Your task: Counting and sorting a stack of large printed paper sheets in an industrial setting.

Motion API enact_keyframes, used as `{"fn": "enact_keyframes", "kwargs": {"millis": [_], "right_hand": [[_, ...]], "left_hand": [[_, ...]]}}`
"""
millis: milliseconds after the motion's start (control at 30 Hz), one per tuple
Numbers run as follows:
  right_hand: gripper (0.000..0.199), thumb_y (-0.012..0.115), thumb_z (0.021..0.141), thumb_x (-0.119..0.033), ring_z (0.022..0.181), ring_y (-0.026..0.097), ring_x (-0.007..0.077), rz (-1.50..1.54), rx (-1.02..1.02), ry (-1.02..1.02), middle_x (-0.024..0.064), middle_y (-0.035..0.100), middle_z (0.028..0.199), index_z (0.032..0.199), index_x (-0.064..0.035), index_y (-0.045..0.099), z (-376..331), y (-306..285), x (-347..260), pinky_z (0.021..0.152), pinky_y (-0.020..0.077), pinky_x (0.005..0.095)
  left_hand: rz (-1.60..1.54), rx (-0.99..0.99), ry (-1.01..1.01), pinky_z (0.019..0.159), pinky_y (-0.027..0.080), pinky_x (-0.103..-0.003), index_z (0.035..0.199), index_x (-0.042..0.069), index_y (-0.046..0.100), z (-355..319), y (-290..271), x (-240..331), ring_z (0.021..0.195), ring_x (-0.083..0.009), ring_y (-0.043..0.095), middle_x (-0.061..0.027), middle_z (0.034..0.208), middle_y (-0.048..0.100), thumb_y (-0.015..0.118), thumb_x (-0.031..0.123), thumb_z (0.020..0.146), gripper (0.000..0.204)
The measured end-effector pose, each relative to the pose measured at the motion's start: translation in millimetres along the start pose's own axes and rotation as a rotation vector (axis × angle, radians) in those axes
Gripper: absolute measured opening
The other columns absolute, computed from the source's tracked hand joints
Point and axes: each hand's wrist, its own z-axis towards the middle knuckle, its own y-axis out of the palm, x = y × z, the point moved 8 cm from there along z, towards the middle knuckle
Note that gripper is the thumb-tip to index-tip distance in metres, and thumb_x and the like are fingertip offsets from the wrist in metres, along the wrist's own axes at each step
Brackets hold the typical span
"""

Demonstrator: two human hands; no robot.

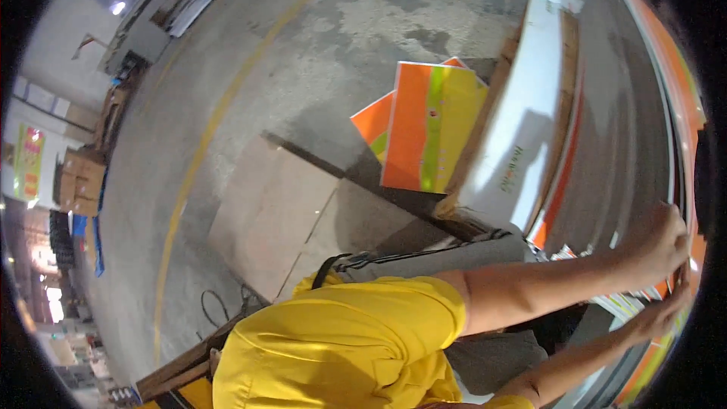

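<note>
Both my arms reach out to the right from yellow sleeves. My left hand [665, 248] is closed at the edge of a large printed panel [687, 98], coloured orange, white and yellow-green, which curves along the right rim of the view. Just below it, my right hand [657, 321] lies against the same edge, its fingertips partly hidden. Beside the panel spreads a wide grey sheet surface [613, 121]. Under my forearms sit several loose printed sheets [617, 304], partly covered.
A long white board [515, 136] on brown cardboard lies left of the grey surface. Orange and yellow printed sheets [413, 129] rest on the concrete floor [303, 83]. Beige boards [273, 212] lie nearer me. Cardboard boxes [82, 182] stand far left, past a yellow floor line [216, 113].
</note>
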Motion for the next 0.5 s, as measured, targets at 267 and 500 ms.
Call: {"fn": "enact_keyframes", "kwargs": {"millis": [267,500], "right_hand": [[0.031,0.035,0.091,-0.012,0.093,0.058,0.0215,-0.083,0.03,-0.079,0.0136,0.062,0.103,0.1,0.0028,0.062,-4.0,8.3,-51.7,0.08,0.0477,0.0309],[0.014,0.052,0.082,-0.008,0.083,0.059,0.0274,-0.207,0.091,-0.374,0.0131,0.064,0.086,0.084,0.0007,0.064,-5.9,4.5,-129.1,0.078,0.0425,0.0358]], "left_hand": [[0.041,-0.205,0.046,0.045,0.04,-0.031,0.061,0.0,0.06,3.3,-4.1,24.3,0.047,-0.0115,0.05,-0.0076,0.052,0.052,0.051,0.016,0.083,0.029],[-0.079,-0.178,-0.215,0.053,0.039,-0.02,0.079,-0.004,0.064,-5.8,-17.6,40.5,0.055,-0.006,0.049,-0.0009,0.062,0.056,0.055,0.025,0.087,0.031]]}}
